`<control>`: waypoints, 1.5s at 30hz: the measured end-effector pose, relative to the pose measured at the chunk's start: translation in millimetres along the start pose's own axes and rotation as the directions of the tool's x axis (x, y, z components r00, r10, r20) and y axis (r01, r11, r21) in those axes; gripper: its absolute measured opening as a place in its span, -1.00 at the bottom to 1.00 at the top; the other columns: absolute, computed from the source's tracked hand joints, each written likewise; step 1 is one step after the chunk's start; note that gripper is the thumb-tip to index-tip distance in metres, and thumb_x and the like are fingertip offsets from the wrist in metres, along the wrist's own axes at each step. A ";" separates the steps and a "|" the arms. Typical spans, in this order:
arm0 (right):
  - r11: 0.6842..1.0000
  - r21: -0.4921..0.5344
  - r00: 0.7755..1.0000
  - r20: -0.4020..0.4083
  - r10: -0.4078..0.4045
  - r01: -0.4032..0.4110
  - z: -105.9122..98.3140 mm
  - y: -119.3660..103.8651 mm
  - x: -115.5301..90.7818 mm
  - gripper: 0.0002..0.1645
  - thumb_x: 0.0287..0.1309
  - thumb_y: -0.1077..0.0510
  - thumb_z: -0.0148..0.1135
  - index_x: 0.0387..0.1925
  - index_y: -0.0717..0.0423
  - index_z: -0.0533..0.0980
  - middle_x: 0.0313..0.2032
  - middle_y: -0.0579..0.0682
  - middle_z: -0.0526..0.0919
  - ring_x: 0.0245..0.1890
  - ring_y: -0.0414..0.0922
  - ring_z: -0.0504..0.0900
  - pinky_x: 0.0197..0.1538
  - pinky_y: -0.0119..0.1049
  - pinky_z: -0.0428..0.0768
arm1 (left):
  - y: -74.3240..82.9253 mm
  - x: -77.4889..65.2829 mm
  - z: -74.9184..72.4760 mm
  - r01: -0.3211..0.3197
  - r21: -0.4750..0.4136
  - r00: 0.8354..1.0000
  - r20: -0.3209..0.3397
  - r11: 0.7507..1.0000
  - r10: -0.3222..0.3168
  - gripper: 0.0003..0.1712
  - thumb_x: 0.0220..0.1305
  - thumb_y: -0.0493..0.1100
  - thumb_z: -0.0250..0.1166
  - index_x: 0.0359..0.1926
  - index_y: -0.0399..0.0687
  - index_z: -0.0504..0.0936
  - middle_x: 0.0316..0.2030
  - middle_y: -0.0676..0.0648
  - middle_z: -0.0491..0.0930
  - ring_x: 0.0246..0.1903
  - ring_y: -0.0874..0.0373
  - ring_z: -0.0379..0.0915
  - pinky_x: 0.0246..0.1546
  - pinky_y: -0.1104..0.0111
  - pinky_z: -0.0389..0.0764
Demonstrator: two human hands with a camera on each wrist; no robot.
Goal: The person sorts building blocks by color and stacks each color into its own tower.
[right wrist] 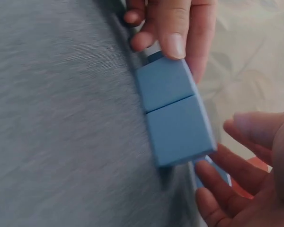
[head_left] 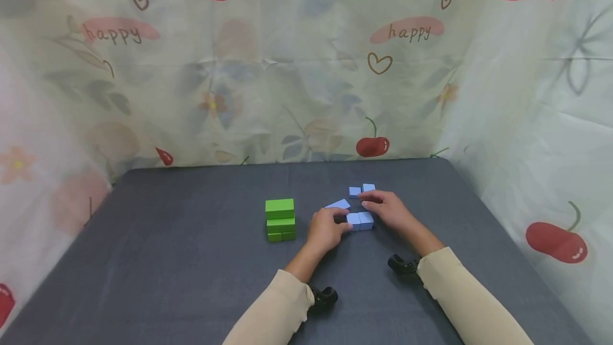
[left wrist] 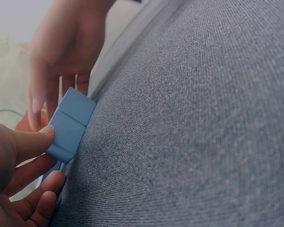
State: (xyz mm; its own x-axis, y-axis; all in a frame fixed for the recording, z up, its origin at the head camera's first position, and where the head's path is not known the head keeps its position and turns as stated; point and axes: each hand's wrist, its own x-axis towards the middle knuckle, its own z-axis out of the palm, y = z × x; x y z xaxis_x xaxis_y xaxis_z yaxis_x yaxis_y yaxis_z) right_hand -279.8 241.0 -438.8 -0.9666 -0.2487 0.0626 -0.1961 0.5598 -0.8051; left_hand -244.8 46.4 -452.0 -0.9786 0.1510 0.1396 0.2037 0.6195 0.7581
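While my left hand (head_left: 326, 229) pinches the left blue block (head_left: 353, 221), its thumb on the side nearest me and a finger round behind, my right hand (head_left: 394, 213) has its fingers and thumb apart and grips nothing. The block I hold sits on the dark surface (head_left: 191, 260), and its far end from my grip meets the right blue block (head_left: 366, 221); only a thin seam shows between the two, and they line up side by side. My right hand hangs just beside that second block, over its right end; whether a fingertip touches it, I cannot tell.

Beyond my left hand lies a pointed blue block (head_left: 339, 204), partly hidden by my fingers. Farther from me, past my right fingertips, are a small blue block (head_left: 355, 192) and, just to its right, another blue block (head_left: 369, 188), whose lower part my hand covers.

Off to the left, apart from the blue ones, green blocks (head_left: 280, 213) stand close together in three rows as I look at them, the nearest row split by a seam. I see a black device (head_left: 324, 297) at my left wrist, and pale sleeves (head_left: 275, 307) cover both my forearms. Behind the surface hangs a printed cloth (head_left: 297, 95) with cherries and hearts.
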 end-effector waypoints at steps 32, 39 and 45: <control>0.931 -0.341 0.954 0.299 -0.021 0.127 1.2 -13.2 53.2 -0.62 0.17 0.29 0.31 0.06 0.17 0.60 -0.42 -0.05 0.58 -0.41 -0.14 0.49 -0.30 -0.28 0.48 | -0.7 0.2 -0.7 -0.025 0.008 1.000 -0.002 1.000 0.025 -0.66 0.11 -0.13 0.47 -0.04 0.01 0.75 -0.07 0.01 0.68 0.10 0.02 0.49 0.08 0.15 0.46; 0.924 -0.352 0.960 0.273 -0.052 0.151 -1.2 -15.2 50.0 -0.67 0.19 0.26 0.31 0.01 0.22 0.61 -0.32 0.00 0.65 -0.28 -0.08 0.56 -0.12 -0.14 0.53 | 0.4 -0.5 -0.9 0.004 0.004 1.000 0.001 1.000 -0.004 -0.66 0.13 -0.12 0.46 -0.02 0.04 0.74 -0.03 0.02 0.67 0.11 0.04 0.48 0.07 0.15 0.47; 0.944 -0.311 0.974 0.221 -0.042 0.111 -6.4 -12.6 42.7 -0.65 0.22 0.27 0.29 0.04 0.27 0.58 -0.12 0.11 0.67 -0.08 0.01 0.60 0.07 -0.01 0.51 | 0.9 -1.2 -0.2 0.008 0.003 1.000 -0.002 1.000 -0.008 -0.66 0.12 -0.12 0.47 -0.03 0.04 0.74 -0.04 0.00 0.67 0.07 0.03 0.51 0.03 0.15 0.49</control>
State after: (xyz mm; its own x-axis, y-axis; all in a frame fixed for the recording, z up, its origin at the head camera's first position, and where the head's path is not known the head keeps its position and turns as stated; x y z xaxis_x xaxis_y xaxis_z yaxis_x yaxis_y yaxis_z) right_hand -319.7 228.4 -422.2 -0.8972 -0.4402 -0.0355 -0.3437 0.7466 -0.5697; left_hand -243.5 46.6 -451.4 -0.9802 0.1449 0.1346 0.1961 0.6231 0.7572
